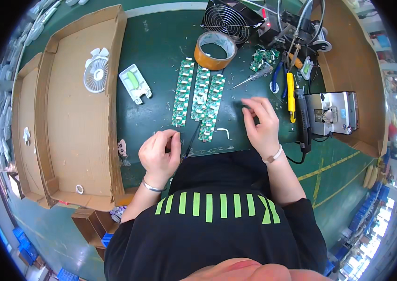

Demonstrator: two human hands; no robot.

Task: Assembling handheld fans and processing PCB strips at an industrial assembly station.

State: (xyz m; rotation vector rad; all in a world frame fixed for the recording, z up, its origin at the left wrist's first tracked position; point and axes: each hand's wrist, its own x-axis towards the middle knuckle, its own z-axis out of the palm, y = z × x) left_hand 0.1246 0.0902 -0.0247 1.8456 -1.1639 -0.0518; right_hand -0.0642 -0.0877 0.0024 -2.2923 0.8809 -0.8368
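Observation:
My left hand point(159, 154) is raised at the near edge of the green work mat, its fingers curled and the thumb against the index finger. Whether anything small sits in that pinch cannot be seen. To the right, my right hand point(263, 122) hovers over the mat with bent fingers, thumb and fingertips slightly apart, nothing visible between them. Between the hands lie green circuit board strips: a left one point(182, 93), a middle one point(200, 93) and a right one point(213, 107). A small white bent piece point(224, 131) rests beside the right strip's near end.
Brown tape roll point(203, 59) and black fan point(229, 23) stand at the back. Loose small boards point(264, 59), tweezers point(253, 77), a yellow utility knife point(291, 98) and a metal box point(331, 113) lie rightward. Leftward are a white-green plastic shell point(135, 83) and cardboard trays point(79, 126).

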